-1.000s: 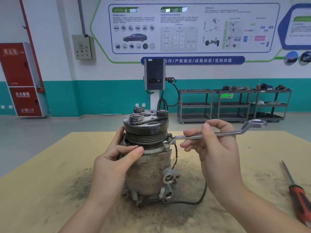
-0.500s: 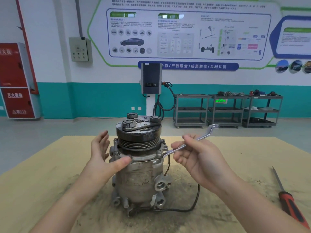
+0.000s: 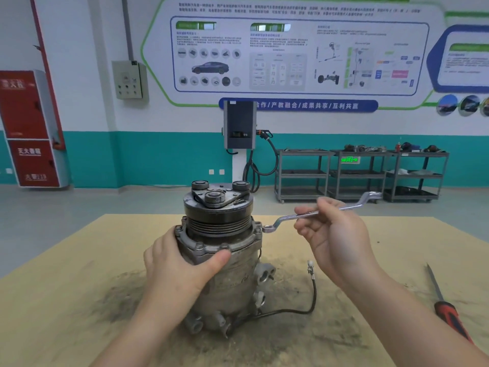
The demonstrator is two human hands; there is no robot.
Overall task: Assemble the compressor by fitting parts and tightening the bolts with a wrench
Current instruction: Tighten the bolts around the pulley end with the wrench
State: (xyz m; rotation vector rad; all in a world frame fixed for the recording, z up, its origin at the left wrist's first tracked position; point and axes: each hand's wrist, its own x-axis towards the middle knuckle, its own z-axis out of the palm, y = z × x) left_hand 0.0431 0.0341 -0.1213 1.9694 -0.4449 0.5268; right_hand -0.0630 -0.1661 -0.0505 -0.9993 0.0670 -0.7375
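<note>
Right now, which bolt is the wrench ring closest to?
The flange bolt on the compressor's right edge; the wrench ring sits beside it.

My left hand [image 3: 180, 263] now grips the compressor [image 3: 222, 260] again, and I've lifted the wrench [image 3: 317, 211] ring off its flange bolt.

Dusty tan table [image 3: 79, 260] — compressor [image 3: 225, 260] upright, screwdriver [image 3: 447, 311] right
</note>
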